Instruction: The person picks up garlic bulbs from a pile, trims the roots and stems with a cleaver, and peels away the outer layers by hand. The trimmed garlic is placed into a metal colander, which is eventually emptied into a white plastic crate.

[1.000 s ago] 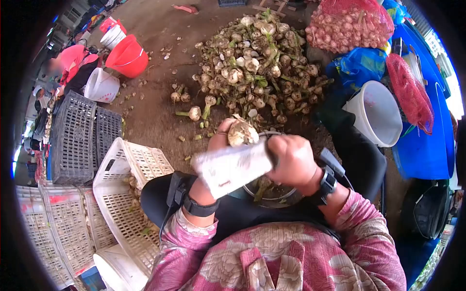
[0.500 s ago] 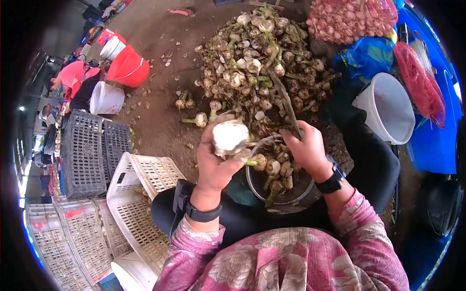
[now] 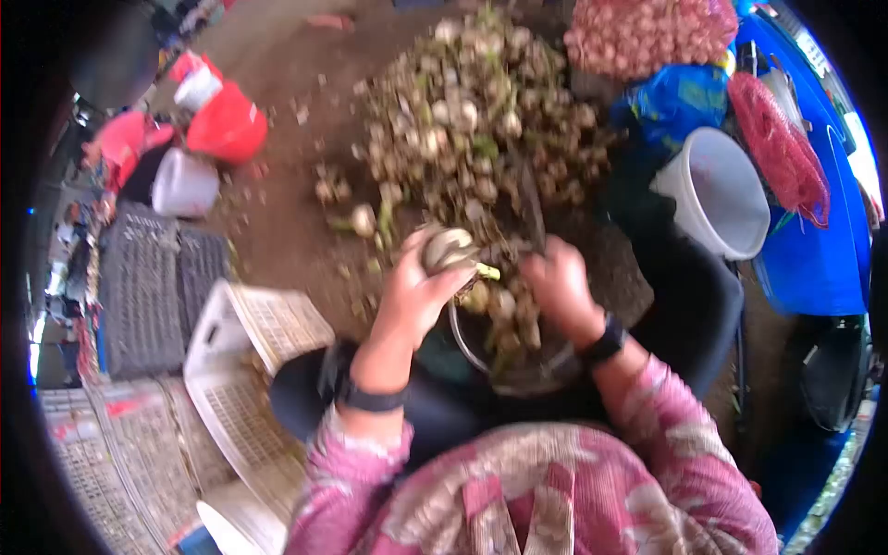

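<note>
My left hand (image 3: pixel 412 294) is closed around a garlic bulb (image 3: pixel 446 248), whose short green stalk points right toward the other hand. In my right hand (image 3: pixel 562 287) is a knife (image 3: pixel 531 205), its long dark blade pointing up and away from me; motion smears the fingers and the handle is mostly hidden. The blade stands apart from the held bulb. Below both hands, between my legs, a round metal-rimmed basin (image 3: pixel 465 350) holds trimmed-looking bulbs and stalks. Beyond my hands lies a big heap of garlic (image 3: pixel 472 120) with stems and dirt on it.
White plastic crates (image 3: pixel 231 370) and a dark crate (image 3: pixel 139 287) are at left. Farther back are a red bucket (image 3: pixel 228 125), a pale bucket (image 3: pixel 185 185) and a bent person (image 3: pixel 129 148) in pink. On the right stand a white bucket (image 3: pixel 726 194) and filled red mesh bag (image 3: pixel 647 37).
The bulb in my left hand has turned: its broad white face showed before, now its side and stalk do. The whole view has shifted slightly and blurred. The knife stays in my right hand.
</note>
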Demonstrator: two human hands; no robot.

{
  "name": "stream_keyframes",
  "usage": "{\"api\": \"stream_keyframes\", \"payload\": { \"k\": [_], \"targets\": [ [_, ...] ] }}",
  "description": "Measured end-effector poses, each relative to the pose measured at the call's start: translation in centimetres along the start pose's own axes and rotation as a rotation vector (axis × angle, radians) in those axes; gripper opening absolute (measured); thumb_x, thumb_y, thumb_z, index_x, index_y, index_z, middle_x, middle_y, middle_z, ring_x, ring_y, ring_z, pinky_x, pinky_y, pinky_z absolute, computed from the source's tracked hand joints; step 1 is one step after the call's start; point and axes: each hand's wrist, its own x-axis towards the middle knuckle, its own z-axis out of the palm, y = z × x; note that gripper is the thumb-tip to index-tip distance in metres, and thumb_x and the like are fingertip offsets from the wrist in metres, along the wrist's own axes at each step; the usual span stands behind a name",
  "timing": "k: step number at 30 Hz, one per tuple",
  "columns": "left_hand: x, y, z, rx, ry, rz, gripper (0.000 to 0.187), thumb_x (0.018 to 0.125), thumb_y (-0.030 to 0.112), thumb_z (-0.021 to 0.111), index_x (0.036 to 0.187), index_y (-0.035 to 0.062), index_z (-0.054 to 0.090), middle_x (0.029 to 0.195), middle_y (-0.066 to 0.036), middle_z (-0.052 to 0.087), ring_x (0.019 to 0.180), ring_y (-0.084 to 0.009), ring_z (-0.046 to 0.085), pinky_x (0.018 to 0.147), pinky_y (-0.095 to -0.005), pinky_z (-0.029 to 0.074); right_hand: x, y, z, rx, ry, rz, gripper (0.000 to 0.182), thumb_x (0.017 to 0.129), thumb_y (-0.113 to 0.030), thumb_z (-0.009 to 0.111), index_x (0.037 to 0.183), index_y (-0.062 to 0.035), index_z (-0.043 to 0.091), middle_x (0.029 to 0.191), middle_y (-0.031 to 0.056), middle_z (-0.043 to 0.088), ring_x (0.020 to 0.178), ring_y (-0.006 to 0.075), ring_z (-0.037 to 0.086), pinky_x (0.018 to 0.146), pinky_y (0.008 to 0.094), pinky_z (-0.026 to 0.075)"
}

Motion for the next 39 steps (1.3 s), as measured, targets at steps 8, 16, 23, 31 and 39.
{"api": "stream_keyframes", "payload": {
  "k": [8, 16, 23, 31, 39],
  "targets": [
    [1.3, -1.9, 0.9, 0.936, 0.107, -0.121, 0.050, 0.069, 0.024, 0.067, 0.109, -0.0011, 0.050, 0.094, -0.020, 0.061, 0.088, -0.0285, 0.060, 0.077, -0.0340, 0.045, 8.4, -0.8, -2.8, -0.331, -0.089, 0.249, 0.034, 0.068, -0.026, 0.061, 0.088, 0.0013, 0.060, 0.076, 0.0215, 0.061, 0.076, 0.0346, 0.059, 0.069, 0.0366, 0.048],
    [0.9, -3.2, 0.8, 0.860, -0.159, -0.241, 0.044, 0.070, 0.020, 0.066, 0.107, 0.0011, 0.050, 0.087, -0.016, 0.061, 0.079, -0.0265, 0.060, 0.069, -0.0340, 0.047, 11.6, 8.5, 5.9, -0.514, -0.492, -0.027, 0.029, 0.066, -0.012, 0.051, 0.091, -0.0002, 0.058, 0.081, 0.0207, 0.061, 0.077, 0.0366, 0.059, 0.070, 0.0414, 0.048],
    [3.0, -4.2, 1.6, 0.716, -0.250, -0.113, 0.042, 0.069, 0.020, 0.063, 0.103, -0.0011, 0.049, 0.079, -0.023, 0.058, 0.078, -0.0377, 0.057, 0.066, -0.0421, 0.046, 12.6, 13.3, 11.6, -0.499, -0.880, 0.048, 0.042, 0.065, -0.021, 0.060, 0.101, -0.0003, 0.057, 0.084, 0.0221, 0.059, 0.080, 0.0378, 0.056, 0.071, 0.0440, 0.046],
    [4.3, -4.5, 0.2, 0.757, -0.312, -0.315, 0.053, 0.069, 0.020, 0.066, 0.113, 0.0030, 0.044, 0.094, -0.021, 0.056, 0.086, -0.0367, 0.055, 0.072, -0.0394, 0.046, 13.0, 15.2, 13.6, -0.579, -0.822, -0.067, 0.032, 0.065, -0.018, 0.060, 0.092, -0.0009, 0.058, 0.075, 0.0190, 0.060, 0.072, 0.0362, 0.057, 0.065, 0.0439, 0.048],
    [5.6, -3.7, -0.2, -0.077, 0.388, -0.023, 0.044, 0.073, 0.010, 0.066, 0.110, -0.0031, 0.046, 0.108, -0.012, 0.052, 0.096, -0.0160, 0.051, 0.082, -0.0284, 0.042, 15.1, -1.0, 3.8, -0.006, -0.491, -0.021, 0.032, 0.059, -0.014, 0.065, 0.086, 0.0015, 0.057, 0.081, 0.0208, 0.058, 0.077, 0.0353, 0.057, 0.070, 0.0386, 0.047]
  ]
}}
